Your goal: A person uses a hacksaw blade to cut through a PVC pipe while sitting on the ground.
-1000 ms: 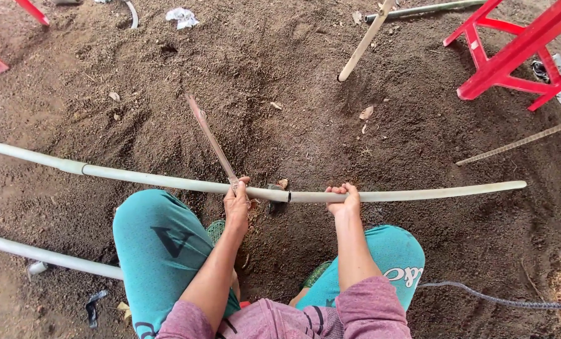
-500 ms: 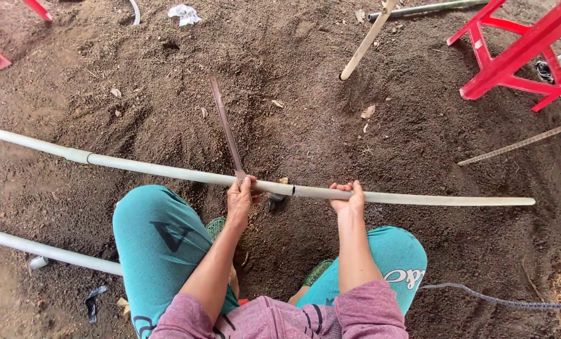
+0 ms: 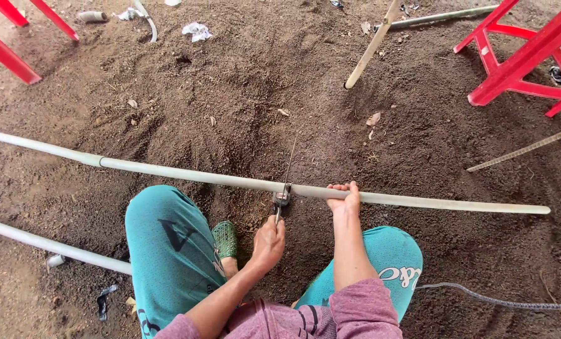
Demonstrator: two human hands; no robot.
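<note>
Two pale pipes are lying on the soil: one long pipe (image 3: 186,174) running across the middle, another pipe (image 3: 48,246) lower left. Two hands are showing, the left hand (image 3: 268,243) and right hand (image 3: 345,198). One thin blade (image 3: 286,172) is crossing the long pipe. Two teal knees, one green sandal (image 3: 224,239), two wooden sticks and two red frames are showing

Both arms reach forward, left hand (image 3: 269,243) closed in a fist, right hand (image 3: 346,197) curled palm-down.
</note>
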